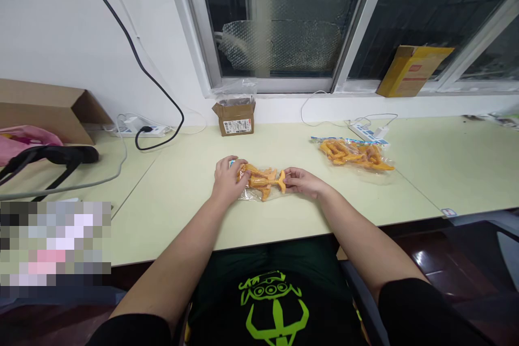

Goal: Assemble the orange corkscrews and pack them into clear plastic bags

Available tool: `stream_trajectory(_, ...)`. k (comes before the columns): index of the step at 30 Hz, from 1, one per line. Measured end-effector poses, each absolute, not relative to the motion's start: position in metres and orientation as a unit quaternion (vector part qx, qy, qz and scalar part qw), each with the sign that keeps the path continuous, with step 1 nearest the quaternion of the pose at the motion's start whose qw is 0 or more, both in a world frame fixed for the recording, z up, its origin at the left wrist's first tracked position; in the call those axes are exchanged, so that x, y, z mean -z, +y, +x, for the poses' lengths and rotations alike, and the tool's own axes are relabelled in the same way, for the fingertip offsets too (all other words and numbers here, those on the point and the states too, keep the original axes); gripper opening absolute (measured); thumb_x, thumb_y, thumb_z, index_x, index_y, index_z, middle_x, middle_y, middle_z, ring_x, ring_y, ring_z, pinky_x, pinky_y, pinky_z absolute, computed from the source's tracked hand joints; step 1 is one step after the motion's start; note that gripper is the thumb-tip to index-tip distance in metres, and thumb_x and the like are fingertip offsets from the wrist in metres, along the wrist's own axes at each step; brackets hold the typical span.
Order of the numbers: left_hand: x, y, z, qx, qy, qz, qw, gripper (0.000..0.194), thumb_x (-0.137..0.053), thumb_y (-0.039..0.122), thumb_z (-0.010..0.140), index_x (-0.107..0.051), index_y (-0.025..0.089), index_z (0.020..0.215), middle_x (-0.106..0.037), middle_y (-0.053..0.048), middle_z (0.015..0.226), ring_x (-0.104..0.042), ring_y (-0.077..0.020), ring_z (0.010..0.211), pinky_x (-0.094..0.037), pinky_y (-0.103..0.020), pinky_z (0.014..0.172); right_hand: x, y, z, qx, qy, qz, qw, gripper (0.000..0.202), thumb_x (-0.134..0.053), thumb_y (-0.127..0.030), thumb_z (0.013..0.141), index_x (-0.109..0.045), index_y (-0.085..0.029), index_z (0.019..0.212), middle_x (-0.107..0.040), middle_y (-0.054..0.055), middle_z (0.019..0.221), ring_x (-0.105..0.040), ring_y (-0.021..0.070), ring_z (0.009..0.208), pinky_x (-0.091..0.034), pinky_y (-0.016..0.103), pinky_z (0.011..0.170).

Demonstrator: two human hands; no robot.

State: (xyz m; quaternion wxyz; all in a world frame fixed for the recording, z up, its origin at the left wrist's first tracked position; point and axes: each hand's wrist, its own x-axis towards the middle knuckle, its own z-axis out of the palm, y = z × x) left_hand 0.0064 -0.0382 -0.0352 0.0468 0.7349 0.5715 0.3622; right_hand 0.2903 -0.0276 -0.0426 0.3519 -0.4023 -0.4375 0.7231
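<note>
A clear plastic bag with several orange plastic pieces lies on the pale table in front of me. My left hand is closed on the left end of the bag, its fingers over the top. An orange piece with a curved end sits at the bag's right side, and my right hand pinches that end between thumb and fingers. Whether this piece is inside the bag or out of it, I cannot tell. Further right lies a second clear bag of orange pieces, with neither hand touching it.
A small open cardboard box stands against the wall. Power strips and cables lie along the back. At the left are a large cardboard box, a pink item and a black strap. A yellow package leans on the window.
</note>
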Motion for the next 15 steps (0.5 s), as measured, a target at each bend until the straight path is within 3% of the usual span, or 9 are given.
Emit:
stream_trajectory(5,0.011,-0.067,0.052,-0.260,0.533,0.805,-0.007,0.033,-0.057,0.053,0.095,-0.073,0.026,0.104,-0.068,-0.010,0.109,-0.057,-0.0334,0.113,-0.036,-0.055,0.106,0.045,-0.030,0.285,-0.722,-0.416,-0.432,0.345,0.020,-0.077,-0.015,0.083,-0.066,-0.016,0.101,-0.076,0.005,0.076,-0.073,0.0145,0.063,-0.064,0.027,0.064)
stream_trajectory(8,0.004,-0.075,0.080,-0.207,0.559,0.803,-0.017,0.041,-0.057,0.060,0.093,-0.072,0.023,0.101,-0.071,-0.012,0.104,-0.061,-0.0362,0.110,-0.039,-0.056,0.101,0.047,-0.031,0.282,-0.717,-0.420,-0.429,0.355,0.021,-0.075,-0.014,0.083,-0.066,-0.015,0.103,-0.072,0.001,0.068,-0.065,0.0103,0.052,-0.054,0.018,0.047)
stream_trajectory(10,-0.001,-0.076,0.092,-0.183,0.576,0.797,-0.024,0.035,-0.061,0.052,0.092,-0.072,0.021,0.104,-0.072,-0.014,0.105,-0.063,-0.0371,0.110,-0.042,-0.054,0.098,0.049,-0.031,0.282,-0.714,-0.439,-0.409,0.362,0.030,-0.078,-0.015,0.080,-0.065,-0.016,0.107,-0.071,-0.001,0.067,-0.063,0.0095,0.051,-0.048,0.015,0.043)
stream_trajectory(15,-0.010,-0.069,0.100,-0.119,0.599,0.792,0.018,0.023,-0.056,0.022,0.092,-0.069,0.018,0.110,-0.074,-0.014,0.103,-0.071,-0.0313,0.095,-0.050,-0.041,0.080,0.056,-0.033,0.280,-0.703,-0.489,-0.348,0.382,0.049,-0.085,-0.025,0.077,-0.061,-0.019,0.119,-0.071,-0.004,0.070,-0.067,0.0108,0.056,-0.056,0.020,0.054)
